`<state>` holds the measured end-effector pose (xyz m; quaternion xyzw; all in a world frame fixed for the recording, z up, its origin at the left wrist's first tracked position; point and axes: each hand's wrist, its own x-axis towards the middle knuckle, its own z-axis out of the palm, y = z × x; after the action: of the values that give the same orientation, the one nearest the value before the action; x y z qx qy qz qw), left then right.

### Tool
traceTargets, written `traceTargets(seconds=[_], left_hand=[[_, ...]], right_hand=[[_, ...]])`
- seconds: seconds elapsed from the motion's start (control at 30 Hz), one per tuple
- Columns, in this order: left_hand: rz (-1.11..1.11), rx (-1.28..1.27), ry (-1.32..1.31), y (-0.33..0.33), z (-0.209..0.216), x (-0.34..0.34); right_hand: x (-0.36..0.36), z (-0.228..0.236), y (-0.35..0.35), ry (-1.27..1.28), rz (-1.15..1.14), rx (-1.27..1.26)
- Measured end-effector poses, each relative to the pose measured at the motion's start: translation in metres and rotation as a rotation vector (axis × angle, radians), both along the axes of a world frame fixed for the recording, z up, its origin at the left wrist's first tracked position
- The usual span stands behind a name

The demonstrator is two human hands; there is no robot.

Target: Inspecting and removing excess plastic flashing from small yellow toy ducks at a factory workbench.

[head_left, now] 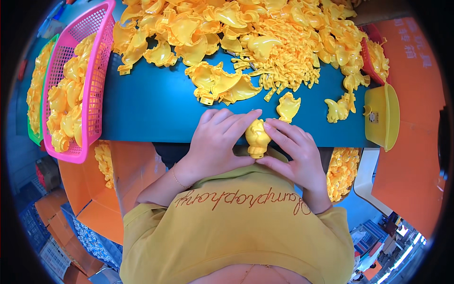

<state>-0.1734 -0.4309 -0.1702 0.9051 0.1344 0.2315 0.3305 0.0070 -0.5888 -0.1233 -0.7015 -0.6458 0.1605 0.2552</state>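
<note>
Between my two hands, at the near edge of the blue-green table, is a small yellow plastic toy figure point(257, 137) with a rounded body. My left hand point(218, 135) pinches it from the left, index finger at its top and thumb near its base. From the other side my right hand point(294, 147) grips it the same way with thumb and fingers. Just beyond my right fingers lies a loose yellow shell piece point(288, 107). A small cluster of curved yellow shells point(217, 83) rests farther off, ahead of my left hand.
Heaped yellow shells point(189, 28) and thin yellow strips point(293, 61) cover the table's far side. A pink basket point(90, 104) of yellow parts stands left, beside a green basket point(34, 132). At right are a yellow bin point(385, 118) and a red basket point(373, 61). Orange cartons flank the table.
</note>
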Motion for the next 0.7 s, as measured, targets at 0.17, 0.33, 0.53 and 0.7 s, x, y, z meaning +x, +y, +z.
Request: traceTargets(seconds=[0.17, 0.33, 0.53, 0.7], left_hand=[[0.007, -0.016, 0.015, 0.0, 0.003, 0.001], [-0.032, -0.047, -0.004, 0.004, 0.013, 0.001], [0.016, -0.036, -0.037, -0.005, 0.008, 0.006], [-0.01, -0.005, -0.014, -0.003, 0.008, 0.006]], right_hand=[[0.004, -0.006, 0.0, -0.001, 0.028, 0.014], [0.003, -0.008, -0.006, 0.131, -0.013, -0.095], [0.004, -0.02, -0.011, 0.093, -0.004, 0.001], [0.01, -0.017, -0.008, 0.247, -0.004, -0.025]])
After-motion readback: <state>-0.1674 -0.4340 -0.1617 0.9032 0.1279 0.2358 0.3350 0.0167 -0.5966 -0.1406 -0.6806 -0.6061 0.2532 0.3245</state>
